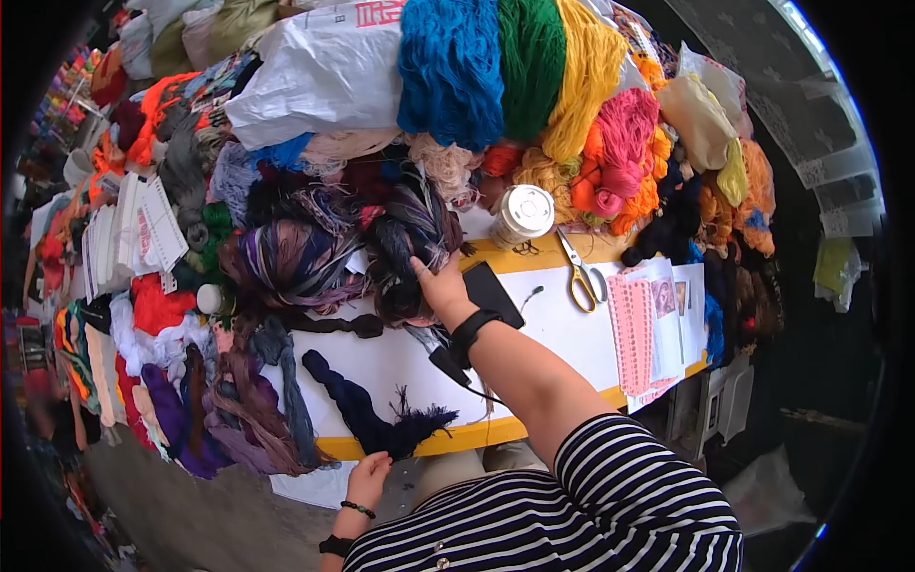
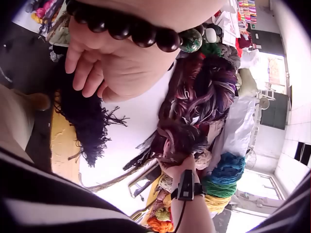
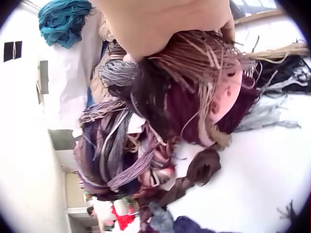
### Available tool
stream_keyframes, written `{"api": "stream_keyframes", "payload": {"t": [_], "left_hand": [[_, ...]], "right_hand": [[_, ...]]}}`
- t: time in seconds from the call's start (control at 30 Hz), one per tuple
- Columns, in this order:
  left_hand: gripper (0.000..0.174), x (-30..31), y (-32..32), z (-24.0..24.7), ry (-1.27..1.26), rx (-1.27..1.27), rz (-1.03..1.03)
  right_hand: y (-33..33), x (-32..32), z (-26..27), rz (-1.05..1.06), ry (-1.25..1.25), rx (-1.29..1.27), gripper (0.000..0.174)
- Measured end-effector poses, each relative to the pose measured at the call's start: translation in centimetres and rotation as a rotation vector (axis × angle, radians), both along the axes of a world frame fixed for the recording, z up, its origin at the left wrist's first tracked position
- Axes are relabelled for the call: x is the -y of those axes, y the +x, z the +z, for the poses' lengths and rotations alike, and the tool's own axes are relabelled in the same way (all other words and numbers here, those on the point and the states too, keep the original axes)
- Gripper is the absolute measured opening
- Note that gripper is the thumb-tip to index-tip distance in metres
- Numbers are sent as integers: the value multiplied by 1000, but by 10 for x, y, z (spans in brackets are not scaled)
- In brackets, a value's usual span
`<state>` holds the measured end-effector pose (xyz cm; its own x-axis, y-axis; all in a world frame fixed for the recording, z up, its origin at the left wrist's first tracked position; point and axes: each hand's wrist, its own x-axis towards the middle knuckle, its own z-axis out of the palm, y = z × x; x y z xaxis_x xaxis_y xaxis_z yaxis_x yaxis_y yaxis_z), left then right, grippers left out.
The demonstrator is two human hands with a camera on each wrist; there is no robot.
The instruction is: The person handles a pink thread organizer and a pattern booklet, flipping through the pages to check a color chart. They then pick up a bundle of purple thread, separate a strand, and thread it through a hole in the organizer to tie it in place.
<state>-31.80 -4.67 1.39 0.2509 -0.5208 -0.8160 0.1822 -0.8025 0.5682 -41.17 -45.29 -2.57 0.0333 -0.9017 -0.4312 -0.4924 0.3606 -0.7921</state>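
My right hand [image 1: 443, 289] grips a mottled dark purple and brown yarn bundle [image 1: 412, 229] beside a larger striped one. In the right wrist view, that hand [image 3: 167, 22] lies over the strands [image 3: 194, 56], its fingertips mostly hidden. At the table's front edge, my left hand [image 1: 366, 480] is by the lower end of a navy skein [image 1: 355, 405] with a frayed tip. The left wrist view shows the left hand [image 2: 126, 70] with loosely bent fingers over the dark skein [image 2: 87, 114]; whether they touch it cannot be told.
A lidded white cup [image 1: 524, 212], a black phone [image 1: 492, 294], yellow-handled scissors [image 1: 581, 281] and papers with a pink knitted piece [image 1: 631, 334] lie to the right. Yarn heaps line the back and left, with blue [image 1: 451, 71], green and yellow hanks at the back.
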Motion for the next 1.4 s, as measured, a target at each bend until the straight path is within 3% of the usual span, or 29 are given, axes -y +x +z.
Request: {"api": "stream_keyframes", "payload": {"t": [0.03, 0.13, 0.23, 0.3, 0.37, 0.43, 0.5, 0.57, 0.63, 0.73, 1.07, 1.27, 1.4], "left_hand": [[30, 10, 3, 1, -33, 14, -25], [30, 34, 9, 7, -33, 16, -28], [30, 41, 16, 1, -30, 5, -52], [30, 46, 15, -1, -22, -1, -74], [30, 53, 14, 0, -17, -8, -97], [30, 58, 13, -1, -20, -15, -109], [30, 57, 12, -8, -28, -26, -107], [31, 55, 12, -12, -44, -36, -147], [31, 54, 10, -15, -41, -41, -172], [31, 59, 7, -9, -14, -31, -175], [32, 67, 3, -14, -73, -15, -243], [31, 62, -2, -23, -67, -22, -325], [29, 55, 4, -30, -110, 59, -333]], "right_hand": [[-1, -7, 16, -24, 27, -92, 100], [-27, -22, 37, 18, -133, -13, 97], [-54, -32, 35, 43, -116, 281, 90], [-67, -37, 61, 165, -200, 283, 73], [-79, -46, 44, 150, -224, 329, 64], [-94, -51, 17, -24, -227, 293, 53], [-121, -49, 20, -9, -184, -57, 54], [-137, -59, 3, 73, -402, -526, 74], [-152, -67, -7, 249, -354, -693, 86], [-163, -67, -1, 350, -282, -634, 93], [-219, -83, 20, 95, 99, -787, 101], [-231, -88, 13, -20, -33, -859, 93], [-222, -74, 9, -71, -21, -784, 72]]}}
